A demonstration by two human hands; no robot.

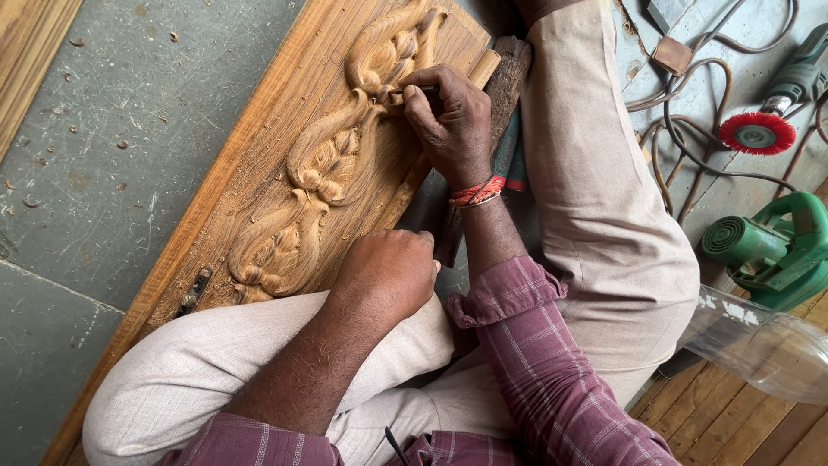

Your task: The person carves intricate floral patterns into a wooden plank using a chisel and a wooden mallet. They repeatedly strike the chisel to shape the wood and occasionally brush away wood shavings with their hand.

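A long wooden panel (259, 121) with a carved leaf-and-bud relief (323, 164) lies slanted across the grey floor. My right hand (448, 121) is closed on a carving chisel (483, 67) with a light wooden handle. Its tip touches the relief near the upper bud. My left hand (388, 272) rests as a closed fist on the panel's near edge, just right of the lower carved leaf. Nothing shows inside it. My bent legs in beige trousers (604, 216) lie along the panel's right side and across its lower end.
A dark wooden block (511, 73) and a teal-handled tool (509, 151) lie beside my right wrist. At the right are a red wire wheel on a grinder (759, 132), tangled cables (690, 103), a green blower (772, 250) and a clear plastic bottle (763, 345). Wood chips dot the floor (95, 173).
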